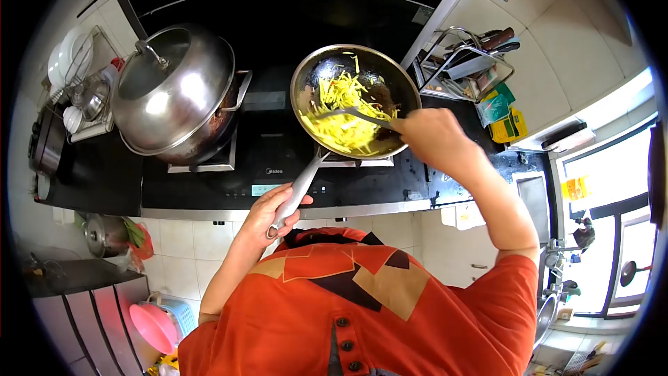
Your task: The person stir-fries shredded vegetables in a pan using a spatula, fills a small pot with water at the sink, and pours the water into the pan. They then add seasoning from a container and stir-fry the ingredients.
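A wok [391,90] sits on the right burner, and green-yellow vegetable strips [342,94] lie heaped in it. My left hand [275,207] is closed around the wok's grey handle [303,186], near its end. In my right hand [433,136] is the handle of a dark spatula [372,119], which reaches leftward over the wok. The spatula's far end is among the strips, partly hidden by them. My right hand is just beyond the wok's right rim, its fingers wrapped round the spatula.
A large lidded metal pot [174,97] stands on the left burner. Dishes [74,56] fill a rack at the far left. To the right are a knife rack [466,63] and yellow packets [508,127]. The black cooktop [271,150] has a metal front edge.
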A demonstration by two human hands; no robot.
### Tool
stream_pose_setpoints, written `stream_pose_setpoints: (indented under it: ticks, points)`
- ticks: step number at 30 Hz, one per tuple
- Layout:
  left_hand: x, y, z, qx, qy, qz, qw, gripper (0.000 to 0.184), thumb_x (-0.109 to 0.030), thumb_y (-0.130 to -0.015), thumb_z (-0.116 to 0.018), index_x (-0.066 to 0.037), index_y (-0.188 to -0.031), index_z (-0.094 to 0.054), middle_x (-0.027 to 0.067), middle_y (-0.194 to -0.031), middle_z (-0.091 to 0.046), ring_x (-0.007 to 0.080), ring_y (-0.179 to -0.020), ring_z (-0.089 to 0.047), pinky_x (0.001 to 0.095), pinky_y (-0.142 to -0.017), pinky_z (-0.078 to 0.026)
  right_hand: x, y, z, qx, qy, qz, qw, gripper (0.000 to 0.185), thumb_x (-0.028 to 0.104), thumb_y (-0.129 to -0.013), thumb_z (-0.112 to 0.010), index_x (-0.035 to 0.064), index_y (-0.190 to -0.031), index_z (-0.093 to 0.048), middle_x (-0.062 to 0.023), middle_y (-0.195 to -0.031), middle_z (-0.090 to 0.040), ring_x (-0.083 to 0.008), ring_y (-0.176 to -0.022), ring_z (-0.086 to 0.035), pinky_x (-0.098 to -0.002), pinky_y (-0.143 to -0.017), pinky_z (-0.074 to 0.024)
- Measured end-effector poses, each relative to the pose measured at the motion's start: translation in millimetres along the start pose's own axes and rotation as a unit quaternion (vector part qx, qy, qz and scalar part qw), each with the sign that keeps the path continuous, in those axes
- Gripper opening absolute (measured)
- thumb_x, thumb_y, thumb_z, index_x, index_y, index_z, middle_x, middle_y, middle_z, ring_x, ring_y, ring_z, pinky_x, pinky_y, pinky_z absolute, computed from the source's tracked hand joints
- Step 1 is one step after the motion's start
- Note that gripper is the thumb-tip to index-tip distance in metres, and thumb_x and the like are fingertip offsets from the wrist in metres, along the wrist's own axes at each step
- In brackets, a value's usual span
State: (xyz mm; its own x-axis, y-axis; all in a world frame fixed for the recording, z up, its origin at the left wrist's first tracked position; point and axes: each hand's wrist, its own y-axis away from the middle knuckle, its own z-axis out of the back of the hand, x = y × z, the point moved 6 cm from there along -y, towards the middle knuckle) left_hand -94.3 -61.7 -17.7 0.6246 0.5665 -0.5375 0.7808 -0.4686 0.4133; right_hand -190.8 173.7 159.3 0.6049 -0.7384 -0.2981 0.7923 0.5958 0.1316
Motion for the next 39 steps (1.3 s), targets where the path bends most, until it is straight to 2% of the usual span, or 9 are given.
stream_pose_setpoints:
  ticks: [3, 7, 10, 16, 21, 27, 32, 33, 39]
  points:
    - [-1.9, 0.0, 0.2, 0.014, 0.0, 0.004, 1.0, 0.036, -0.019, -0.098, -0.046, -0.001, -0.129, -0.046, 0.018, -0.101, -0.064, 0.0124, -0.053, -0.05, 0.0212, -0.032, -0.036, -2.1, 38.5, 57.0, -0.052, 0.015, -0.028, 0.998, 0.022, 0.013, -0.081, -0.062, 0.013, -0.102, -0.068, -0.0109, -0.07, -0.062, -0.0296, -0.064, -0.063, -0.0425, -0.056, -0.0488]
    - [-3.7, 1.6, -2.6, 0.006, -0.006, 0.02, 1.0, 0.036, -0.019, -0.1, -0.043, -0.001, -0.131, -0.045, 0.0178, -0.101, -0.064, 0.0124, -0.053, -0.05, 0.0216, -0.033, -0.037, 28.2, 48.0, 59.7, 0.073, 0.012, -0.022, 0.997, 0.021, 0.008, -0.077, -0.062, 0.0125, -0.097, -0.069, -0.0113, -0.066, -0.063, -0.0292, -0.064, -0.064, -0.0424, -0.056, -0.0489]
    - [-3.1, -0.7, -1.5, 0.022, -0.025, 0.028, 0.999, 0.037, -0.02, -0.101, -0.041, -0.002, -0.133, -0.043, 0.018, -0.104, -0.064, 0.0127, -0.053, -0.051, 0.022, -0.034, -0.038, 38.0, 13.5, 13.0, -0.006, 0.089, -0.045, 0.995, 0.005, 0.007, -0.068, -0.068, 0.0116, -0.068, -0.069, -0.0067, -0.067, -0.067, -0.0199, -0.064, -0.069, -0.0308, -0.052, -0.0531]
    - [-7.0, 2.0, 0.2, 0.058, -0.055, 0.061, 0.995, 0.043, -0.023, -0.102, -0.038, -0.005, -0.14, -0.036, 0.0182, -0.112, -0.063, 0.0168, -0.063, -0.061, 0.0244, -0.042, -0.048, -25.2, -0.7, 17.2, 0.007, 0.037, -0.25, 0.967, 0.011, 0.009, -0.079, -0.061, 0.0094, -0.081, -0.072, -0.0131, -0.081, -0.07, -0.0284, -0.078, -0.07, -0.038, -0.065, -0.0567]
    - [-7.9, -0.1, 3.8, 0.081, -0.073, 0.085, 0.99, 0.043, -0.023, -0.102, -0.038, -0.006, -0.141, -0.036, 0.0183, -0.114, -0.062, 0.0196, -0.073, -0.063, 0.0266, -0.049, -0.052, -16.4, -18.5, -48.0, -0.042, 0.112, -0.219, 0.968, 0.029, 0.007, -0.081, -0.059, 0.003, -0.11, -0.063, -0.0075, -0.075, -0.068, -0.0218, -0.071, -0.07, -0.0329, -0.059, -0.0557]
    - [-1.6, -6.7, 14.3, 0.096, -0.005, 0.092, 0.991, 0.039, -0.028, -0.102, -0.037, -0.003, -0.13, -0.049, 0.0163, -0.113, -0.063, 0.0198, -0.08, -0.065, 0.029, -0.057, -0.054, 19.2, 40.2, -19.1, 0.003, 0.025, -0.253, 0.967, 0.041, 0.005, -0.077, -0.06, 0.0128, -0.117, -0.061, -0.0079, -0.078, -0.064, -0.0245, -0.07, -0.068, -0.034, -0.055, -0.053]
    - [26.2, -14.6, 37.6, 0.008, 0.006, 0.114, 0.993, 0.042, -0.035, -0.098, -0.046, -0.004, -0.124, -0.055, 0.0102, -0.105, -0.066, 0.0147, -0.077, -0.062, 0.0262, -0.062, -0.051, 50.8, 36.9, -64.8, 0.02, 0.023, -0.243, 0.969, 0.041, 0.006, -0.082, -0.057, 0.0026, -0.123, -0.054, -0.0092, -0.08, -0.063, -0.0199, -0.068, -0.067, -0.0308, -0.053, -0.0518]
    - [31.3, -10.6, 39.5, 0.011, -0.006, 0.088, 0.996, 0.04, -0.033, -0.097, -0.049, -0.004, -0.123, -0.056, 0.0089, -0.103, -0.066, 0.0134, -0.077, -0.061, 0.0254, -0.065, -0.05, 51.2, 37.6, -87.4, 0.01, -0.059, -0.305, 0.95, 0.044, 0.007, -0.085, -0.052, 0.0144, -0.129, -0.054, -0.0118, -0.087, -0.063, -0.0264, -0.072, -0.066, -0.0371, -0.057, -0.0529]
    - [77.8, -29.1, 33.4, -0.002, -0.037, 0.158, 0.987, 0.029, -0.029, -0.095, -0.055, -0.008, -0.115, -0.061, 0.0017, -0.087, -0.069, 0.0107, -0.064, -0.06, 0.024, -0.055, -0.046, 75.2, 119.8, -70.4, -0.13, -0.272, -0.359, 0.883, 0.026, 0.027, -0.087, -0.062, 0.01, -0.107, -0.061, -0.0153, -0.087, -0.063, -0.0337, -0.075, -0.066, -0.0423, -0.064, -0.054]
